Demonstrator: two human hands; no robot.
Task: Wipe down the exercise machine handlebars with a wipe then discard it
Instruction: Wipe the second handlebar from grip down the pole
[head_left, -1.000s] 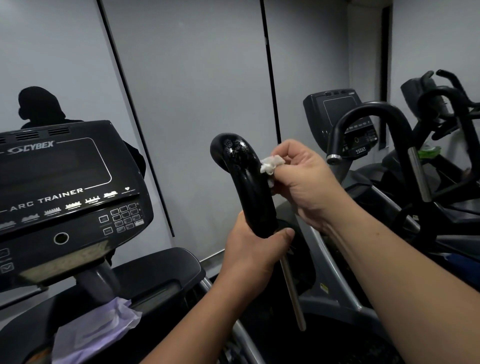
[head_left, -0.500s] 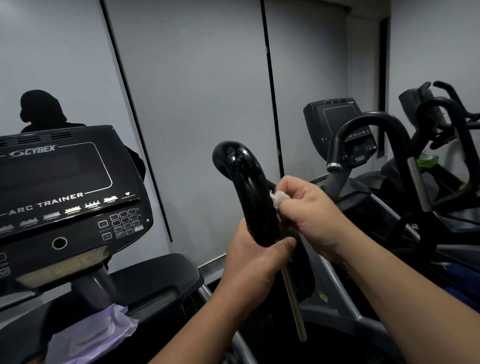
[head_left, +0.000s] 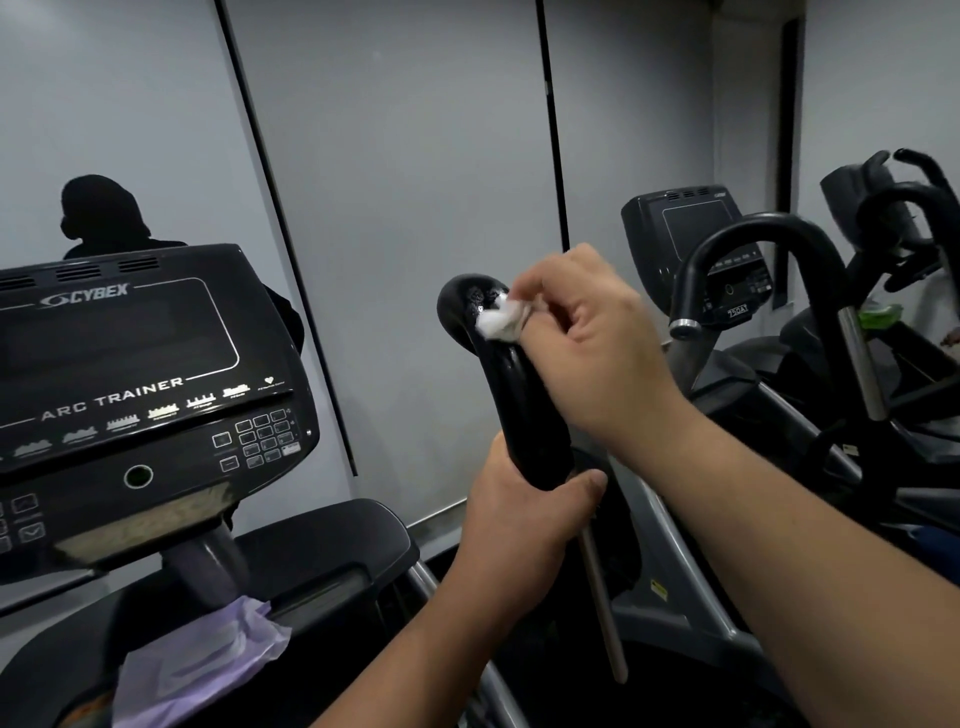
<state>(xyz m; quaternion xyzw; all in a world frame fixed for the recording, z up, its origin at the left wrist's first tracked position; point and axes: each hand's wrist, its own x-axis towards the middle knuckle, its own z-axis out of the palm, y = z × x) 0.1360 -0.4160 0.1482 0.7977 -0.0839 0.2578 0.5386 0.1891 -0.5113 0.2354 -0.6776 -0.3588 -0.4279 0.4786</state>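
A glossy black curved handlebar (head_left: 514, 395) rises at the centre of the head view. My left hand (head_left: 524, 525) grips its lower end, thumb wrapped across the front. My right hand (head_left: 597, 343) pinches a small crumpled white wipe (head_left: 500, 318) and presses it against the right side of the handlebar's rounded top. Part of the wipe is hidden under my fingers.
The Cybex Arc Trainer console (head_left: 140, 384) stands at the left. A purple wipe packet (head_left: 197, 660) lies on the ledge below it. Another black handlebar (head_left: 763, 244) and more machines crowd the right. A grey panelled wall is behind.
My right hand slid the wipe down the handlebar towards my left hand, then back up to the rounded top. My left hand kept its grip low on the bar.
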